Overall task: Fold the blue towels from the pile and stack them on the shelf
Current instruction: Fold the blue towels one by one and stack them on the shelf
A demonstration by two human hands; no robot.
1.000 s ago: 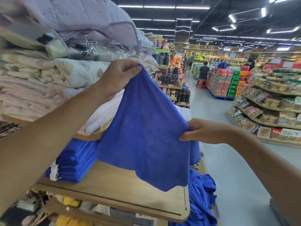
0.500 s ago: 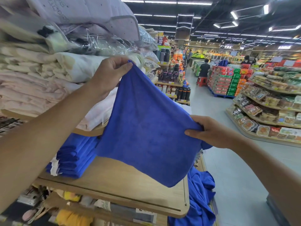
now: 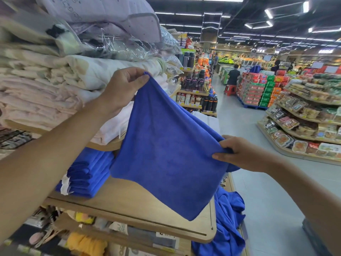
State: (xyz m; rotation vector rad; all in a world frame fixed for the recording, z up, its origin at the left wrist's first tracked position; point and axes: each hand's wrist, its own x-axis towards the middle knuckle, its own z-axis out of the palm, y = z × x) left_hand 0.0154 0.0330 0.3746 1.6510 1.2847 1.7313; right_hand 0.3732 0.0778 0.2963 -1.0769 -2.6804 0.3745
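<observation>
Left hand (image 3: 121, 87): it is pinching the top corner of the blue towel (image 3: 166, 150). The thumb and curled fingers are closing tight on the cloth, and the hand is raised in front of the bedding (image 3: 55, 80).
Right hand (image 3: 241, 154): it is gripping the towel's other upper corner, lower down and to the right. The fingers are curling round a bunched bit of the edge, and nothing else is in that hand.
Blue towel: it is hanging spread on a slant between the two hands. Its bottom corner is dangling in front of the wooden shelf (image 3: 129, 202); I cannot tell whether it is brushing the board.
Folded stack (image 3: 88, 172): blue towels are lying squared up on the left part of the wooden shelf. They are sitting partly behind the held towel, with a white tag showing at the near end.
Loose pile (image 3: 228, 228): unfolded blue towels are slumping just beside the shelf's right end, below the board.
Bedding: pale quilts and wrapped packs are sitting piled on the shelf above.
Aisle: a shopper in a dark top (image 3: 233, 77) is standing far off among the goods.
</observation>
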